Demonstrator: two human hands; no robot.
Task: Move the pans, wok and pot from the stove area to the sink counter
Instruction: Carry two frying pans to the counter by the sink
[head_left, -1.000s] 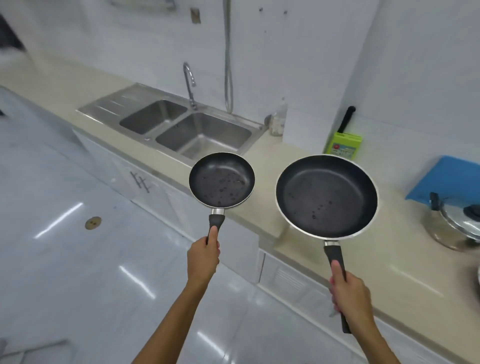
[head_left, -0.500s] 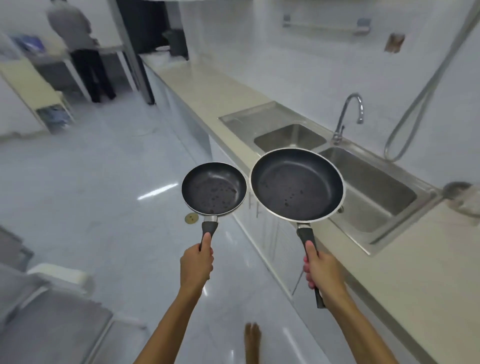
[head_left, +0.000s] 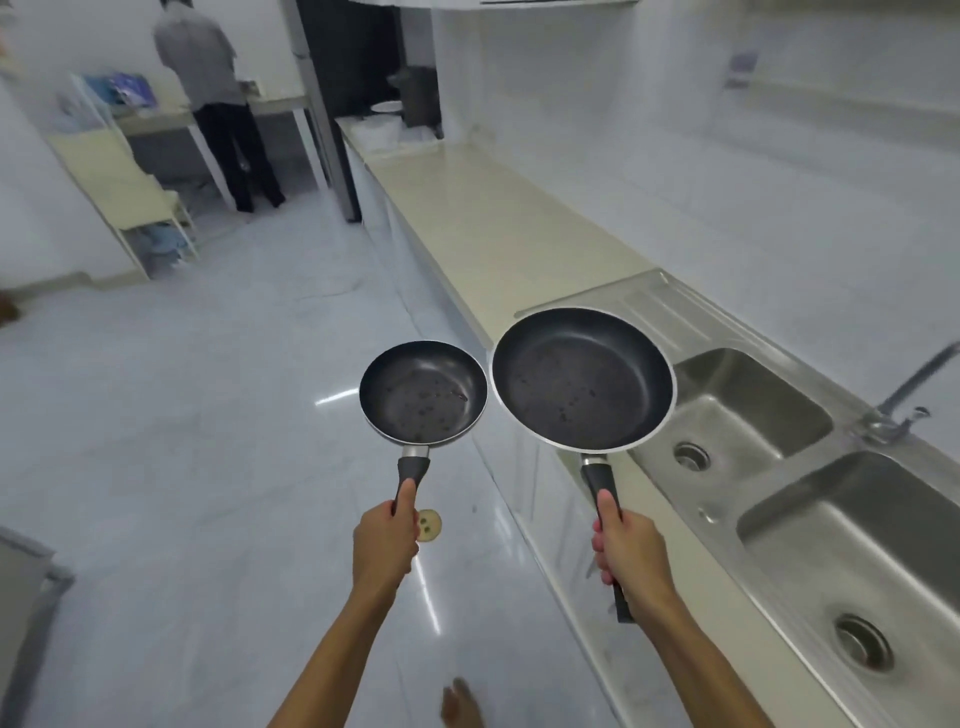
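pans aloft, both hands gripping handles

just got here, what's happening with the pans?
A person is carrying two dark non-stick frying pans, one by the handle in each hand. The left hand has a closed grip on the small pan, held out over the floor. The right hand grips the large pan, which hangs over the front edge of the counter beside the double sink. Neither pan is set down yet. Both are empty apart from a few specks. Another person stands at a table in the far background.
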